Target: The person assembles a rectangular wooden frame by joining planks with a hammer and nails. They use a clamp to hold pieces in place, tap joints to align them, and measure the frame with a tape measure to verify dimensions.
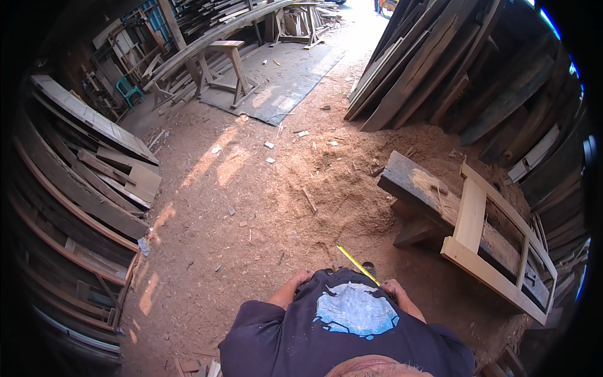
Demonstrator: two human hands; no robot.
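A yellow tape measure blade [357, 264] sticks out from my right hand [391, 287], which is closed beside my waist. The blade slants forward and to the left over the floor, with its free end out past my body. Its case is hidden from sight. On the other side of my waist is my left hand [303, 277], close against the dark shirt [282, 327]. Its fingers are mostly hidden, and I cannot make out anything in it.
To my right, a pale wooden frame [470, 217] rests on a thick dark beam [414, 182]. Sawdust [339, 188] heaps ahead. Tall planks [421, 63] lean at the far right, and stacked frames and boards [81, 213] line the left. A wooden trestle [229, 72] stands far ahead.
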